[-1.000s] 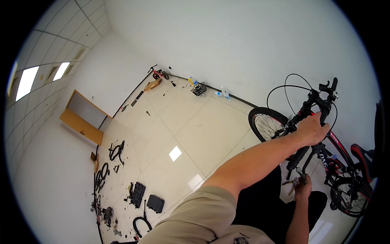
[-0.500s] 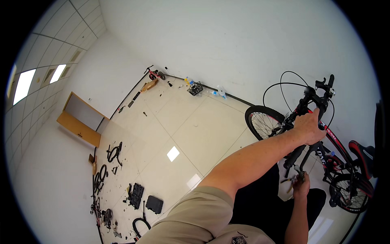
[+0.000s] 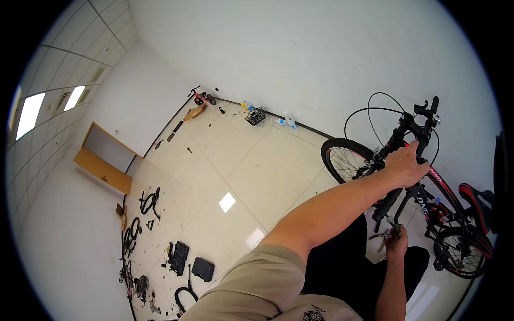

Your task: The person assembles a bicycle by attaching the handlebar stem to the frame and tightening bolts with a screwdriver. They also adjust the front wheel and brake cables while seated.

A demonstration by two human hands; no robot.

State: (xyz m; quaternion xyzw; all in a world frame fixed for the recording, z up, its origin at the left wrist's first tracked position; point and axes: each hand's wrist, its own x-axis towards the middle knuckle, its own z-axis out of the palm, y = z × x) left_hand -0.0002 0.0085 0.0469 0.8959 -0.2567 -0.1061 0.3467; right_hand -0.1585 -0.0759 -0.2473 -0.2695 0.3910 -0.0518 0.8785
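A black and red bicycle [image 3: 441, 187] stands on the right by the white wall, its front wheel [image 3: 348, 160] toward the middle of the room. My left hand [image 3: 407, 166] reaches across and is closed round the middle of the black handlebar [image 3: 412, 128], near the stem. Lower down, my right hand [image 3: 397, 243] is closed by the near end of the handlebar, beside a black grip [image 3: 386, 206]. A small greyish part shows at its fingertips, too small and partly covered to name. Pliers [image 3: 381, 245] with light handles appear just left of this hand.
Black cables [image 3: 369, 108] loop out from the handlebar. An open black tool case [image 3: 179, 257] and a dark box [image 3: 203, 269] lie on the tiled floor at lower left. Bike parts [image 3: 131, 235] line the left wall. A black basket [image 3: 255, 116] and bottles [image 3: 288, 121] stand by the far wall.
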